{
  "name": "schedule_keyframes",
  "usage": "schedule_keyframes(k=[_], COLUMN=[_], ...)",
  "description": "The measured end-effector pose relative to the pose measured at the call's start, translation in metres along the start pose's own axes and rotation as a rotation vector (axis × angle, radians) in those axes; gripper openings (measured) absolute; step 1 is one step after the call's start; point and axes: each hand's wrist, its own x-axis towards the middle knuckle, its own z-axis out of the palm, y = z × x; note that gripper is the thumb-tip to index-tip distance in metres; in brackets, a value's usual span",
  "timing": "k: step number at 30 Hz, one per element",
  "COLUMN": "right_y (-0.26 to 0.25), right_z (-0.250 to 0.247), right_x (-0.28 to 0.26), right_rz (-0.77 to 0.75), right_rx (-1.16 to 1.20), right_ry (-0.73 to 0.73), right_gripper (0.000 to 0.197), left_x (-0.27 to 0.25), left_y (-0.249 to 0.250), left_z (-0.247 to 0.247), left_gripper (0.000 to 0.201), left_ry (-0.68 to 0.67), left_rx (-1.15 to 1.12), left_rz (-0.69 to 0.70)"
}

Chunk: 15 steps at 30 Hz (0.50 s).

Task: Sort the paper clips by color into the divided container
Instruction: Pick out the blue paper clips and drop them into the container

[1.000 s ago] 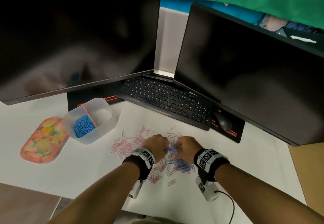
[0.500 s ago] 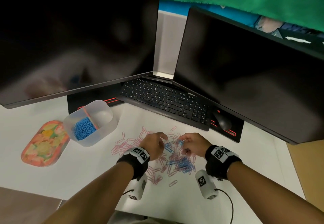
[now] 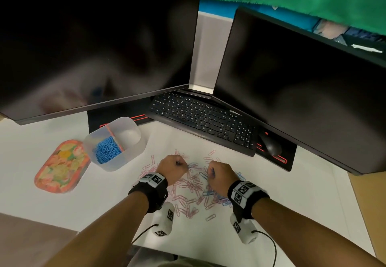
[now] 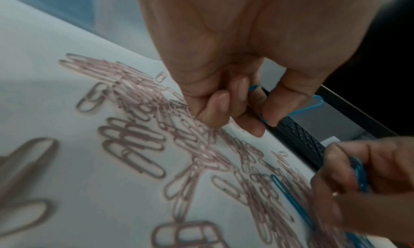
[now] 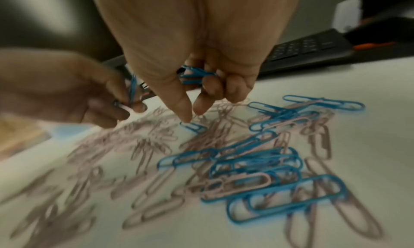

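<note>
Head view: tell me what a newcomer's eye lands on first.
The scatter of pink and blue paper clips on the white desk, with the left hand and right hand over it, each pinching blue clips. To the left stands the divided container, blue clips filling its left compartment, the other looking empty. Two dark monitors loom behind.

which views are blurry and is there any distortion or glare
Head view: mostly sharp, monitor edges bowed by the wide angle, faint reflections on its dark screen. Left wrist view: near pink paper clips soft. Right wrist view: motion-smeared at left, blue paper clips clearer.
</note>
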Motion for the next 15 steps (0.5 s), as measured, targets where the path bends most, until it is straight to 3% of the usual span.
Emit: schedule_keyframes(k=[3, 10, 15], right_y=[-0.001, -0.009, -0.015], right_z=[0.011, 0.013, 0.009], right_x=[0.005, 0.011, 0.011], right_rz=[-0.042, 0.014, 0.06], right_rx=[-0.118, -0.183, -0.074], right_ry=[-0.01, -0.035, -0.117], right_gripper=[0.036, 0.021, 0.015], left_x=[-0.005, -0.017, -0.033], left_y=[0.0, 0.003, 0.01], left_z=[-0.006, -0.014, -0.032], left_gripper=[0.017, 0.032, 0.015], left_ry=[0.006, 0.011, 0.001], left_rx=[-0.119, -0.395, -0.489], left_rz=[-0.003, -0.022, -0.06])
